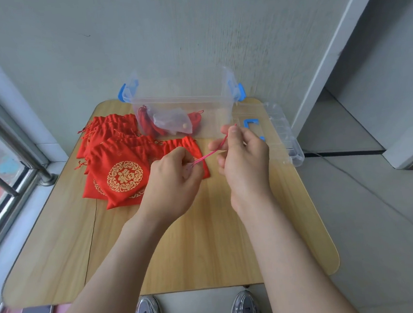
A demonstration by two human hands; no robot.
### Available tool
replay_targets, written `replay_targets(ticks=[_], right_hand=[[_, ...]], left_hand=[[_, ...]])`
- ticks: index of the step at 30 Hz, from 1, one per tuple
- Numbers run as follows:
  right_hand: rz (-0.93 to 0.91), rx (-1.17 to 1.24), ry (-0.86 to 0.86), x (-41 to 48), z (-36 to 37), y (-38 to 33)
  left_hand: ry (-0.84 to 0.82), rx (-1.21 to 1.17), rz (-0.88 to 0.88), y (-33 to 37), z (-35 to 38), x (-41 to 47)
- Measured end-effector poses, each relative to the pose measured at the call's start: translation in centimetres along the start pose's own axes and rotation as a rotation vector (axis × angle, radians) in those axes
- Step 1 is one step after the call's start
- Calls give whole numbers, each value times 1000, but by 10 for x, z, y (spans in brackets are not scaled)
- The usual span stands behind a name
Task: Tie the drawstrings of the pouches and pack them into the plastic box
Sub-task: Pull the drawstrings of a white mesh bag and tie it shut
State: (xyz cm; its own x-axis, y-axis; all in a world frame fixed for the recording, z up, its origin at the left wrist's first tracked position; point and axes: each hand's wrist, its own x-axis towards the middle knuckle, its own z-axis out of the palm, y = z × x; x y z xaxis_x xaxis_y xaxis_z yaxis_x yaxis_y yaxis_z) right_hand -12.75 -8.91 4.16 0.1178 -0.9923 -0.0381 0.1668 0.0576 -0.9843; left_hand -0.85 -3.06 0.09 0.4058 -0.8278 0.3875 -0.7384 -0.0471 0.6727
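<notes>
A pile of red pouches point(116, 164) with gold round emblems lies at the table's left rear. One red pouch point(183, 146) sits partly hidden behind my left hand point(174, 176). A pink drawstring point(210, 153) runs taut between my hands. My left hand pinches its lower end over the pouch; my right hand point(242, 153) pinches the upper end between thumb and forefinger. The clear plastic box point(183, 101) with blue latches stands at the table's back and holds a few red pouches and a clear bag.
The box's clear lid point(281, 134) with a blue handle lies to the right of the box. The wooden table point(183, 245) stands against a grey wall. A window with metal bars is at the left. My shoes show below the table's front edge.
</notes>
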Motion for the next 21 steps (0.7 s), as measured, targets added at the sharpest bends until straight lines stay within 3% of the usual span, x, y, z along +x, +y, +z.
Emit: replay_targets(ticks=[8, 14, 18, 21], right_hand=[[19, 44, -140, -20, -5, 7], [24, 41, -126, -25, -12, 2], [65, 26, -98, -25, -19, 5], [59, 20, -107, -30, -22, 9]], left_hand=[[-55, -142, 45, 11, -7, -20], [-184, -215, 87, 16, -13, -35], [-329, -396, -74, 24, -24, -45], [-344, -533, -223, 29, -35, -48]])
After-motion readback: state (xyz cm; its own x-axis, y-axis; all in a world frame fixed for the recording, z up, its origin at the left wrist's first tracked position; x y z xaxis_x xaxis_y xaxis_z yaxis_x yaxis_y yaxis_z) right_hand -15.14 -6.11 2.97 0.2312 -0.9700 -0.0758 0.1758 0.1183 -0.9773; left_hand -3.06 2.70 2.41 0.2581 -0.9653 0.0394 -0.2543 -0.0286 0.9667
